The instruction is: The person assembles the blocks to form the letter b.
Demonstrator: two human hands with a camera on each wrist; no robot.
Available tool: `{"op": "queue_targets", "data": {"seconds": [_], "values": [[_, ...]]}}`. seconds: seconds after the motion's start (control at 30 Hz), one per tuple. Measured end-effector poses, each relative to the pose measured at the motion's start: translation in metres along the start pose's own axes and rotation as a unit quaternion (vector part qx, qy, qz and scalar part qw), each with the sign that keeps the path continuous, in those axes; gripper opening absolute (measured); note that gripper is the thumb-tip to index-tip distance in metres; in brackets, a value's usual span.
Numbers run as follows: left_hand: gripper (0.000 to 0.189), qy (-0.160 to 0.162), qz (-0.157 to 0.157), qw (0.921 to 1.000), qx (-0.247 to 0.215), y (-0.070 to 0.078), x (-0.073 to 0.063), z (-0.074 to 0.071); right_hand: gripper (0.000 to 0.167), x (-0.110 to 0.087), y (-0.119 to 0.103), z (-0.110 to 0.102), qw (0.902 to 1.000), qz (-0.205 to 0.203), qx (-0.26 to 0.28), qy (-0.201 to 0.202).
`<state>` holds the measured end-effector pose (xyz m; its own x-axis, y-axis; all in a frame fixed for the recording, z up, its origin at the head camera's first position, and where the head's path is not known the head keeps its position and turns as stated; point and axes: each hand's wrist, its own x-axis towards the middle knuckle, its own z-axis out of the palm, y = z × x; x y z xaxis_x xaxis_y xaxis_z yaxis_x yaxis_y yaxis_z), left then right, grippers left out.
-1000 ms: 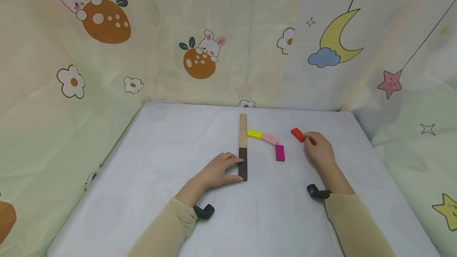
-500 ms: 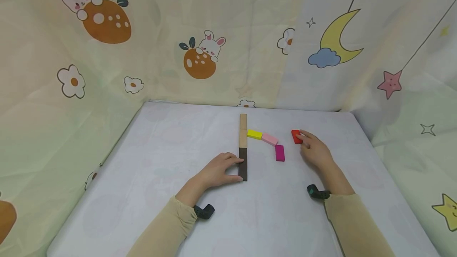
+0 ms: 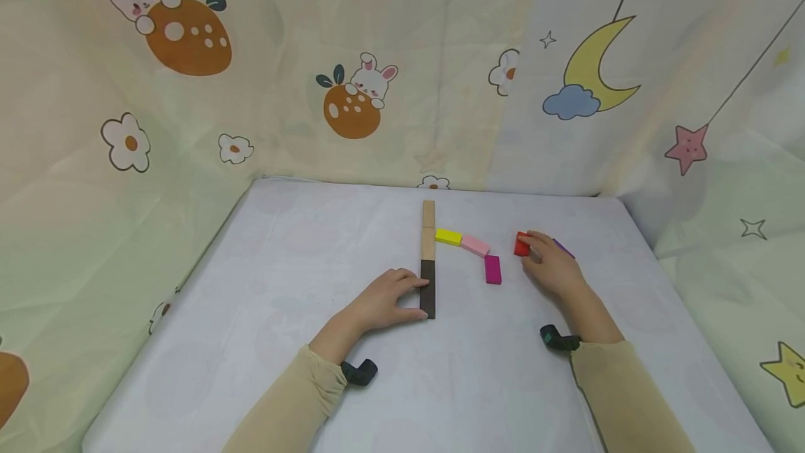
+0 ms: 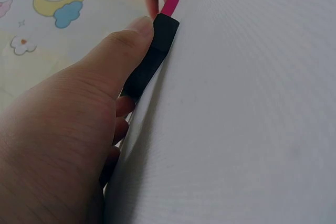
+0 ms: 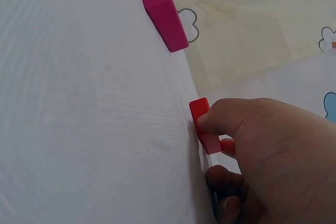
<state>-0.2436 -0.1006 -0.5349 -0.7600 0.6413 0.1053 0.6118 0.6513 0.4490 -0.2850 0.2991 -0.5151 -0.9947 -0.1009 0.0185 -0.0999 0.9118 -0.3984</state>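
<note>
In the head view my left hand (image 3: 383, 301) rests against the dark brown blocks (image 3: 428, 299) at the near end of a straight row, thumb and index finger extended and touching them. The thumb lies along the dark block (image 4: 149, 59) in the left wrist view. My right hand (image 3: 553, 268) pinches a red block (image 3: 521, 245) between thumb and fingers, right of the magenta block (image 3: 493, 270). In the right wrist view the red block (image 5: 199, 109) stands close over the white surface. Behind the right hand shows a narrow purple piece (image 3: 564, 249), mostly hidden.
Light wood blocks (image 3: 428, 243) continue the row away from me. From them a yellow block (image 3: 448, 237), a pink block (image 3: 475, 245) and the magenta one curve rightward. The white table (image 3: 264, 250) backs onto a printed cloth (image 3: 277, 110).
The red block has turned from a slant to nearly straight up and down in the head view. My right hand shifted slightly left, and the purple piece came into sight. The left hand stayed still.
</note>
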Motion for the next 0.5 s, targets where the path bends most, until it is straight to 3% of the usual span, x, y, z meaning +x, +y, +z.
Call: {"op": "queue_targets", "data": {"seconds": [0.23,0.5], "values": [[0.066,-0.005,-0.003,1.0000,-0.002,0.0005,0.0007,-0.0007,0.065,-0.0002,-0.0015,0.0006,0.9981,0.054,0.029,-0.003],[0.067,-0.004,-0.003,1.0000,0.002,0.0015,0.0007,-0.0015,0.078,-0.0013,-0.0031,0.0000,0.9965,0.068,0.047,-0.004]]}}
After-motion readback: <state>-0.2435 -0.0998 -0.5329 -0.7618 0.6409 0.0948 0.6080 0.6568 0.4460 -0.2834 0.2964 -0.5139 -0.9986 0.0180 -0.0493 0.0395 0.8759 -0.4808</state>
